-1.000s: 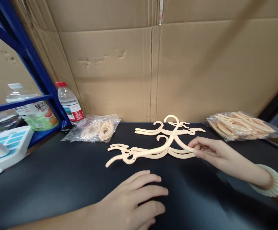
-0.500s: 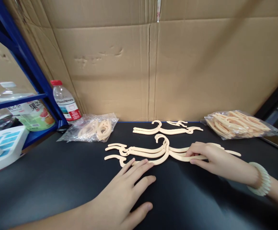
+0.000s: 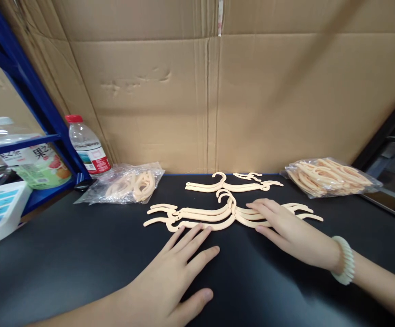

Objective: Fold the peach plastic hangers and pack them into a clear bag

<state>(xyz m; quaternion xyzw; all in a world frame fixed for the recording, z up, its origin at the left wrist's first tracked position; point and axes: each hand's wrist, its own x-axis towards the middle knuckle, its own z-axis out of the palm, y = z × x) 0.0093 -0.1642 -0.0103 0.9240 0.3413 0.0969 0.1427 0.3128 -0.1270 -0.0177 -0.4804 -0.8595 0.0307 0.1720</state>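
Note:
Several cream folding clothes hangers (image 3: 219, 227) lie side by side on the black tabletop, their hooks bunched together at the centre. My left hand (image 3: 180, 272) is open, fingers spread, with its fingertips at the front hanger's left arm. Over the right arms of the bunch lies my right hand (image 3: 282, 227), fingers stretched along the far side and thumb at the near side, so it spans them rather than closing. Part of those arms is hidden beneath it. Behind the bunch rests another cream hanger (image 3: 206, 186), with small loose cream pieces (image 3: 248, 176) beyond it.
A clear bag with cream parts (image 3: 143, 186) lies at back left, and a fuller bag of cream parts (image 3: 333, 177) at back right. A red-capped bottle (image 3: 88, 145) stands by the blue rack (image 3: 47, 104). Cardboard (image 3: 156, 113) walls the back.
My right hand has moved left along the hangers and its fingers have straightened. The front hanger's right end has shifted left, closer to the others. My left hand has barely moved.

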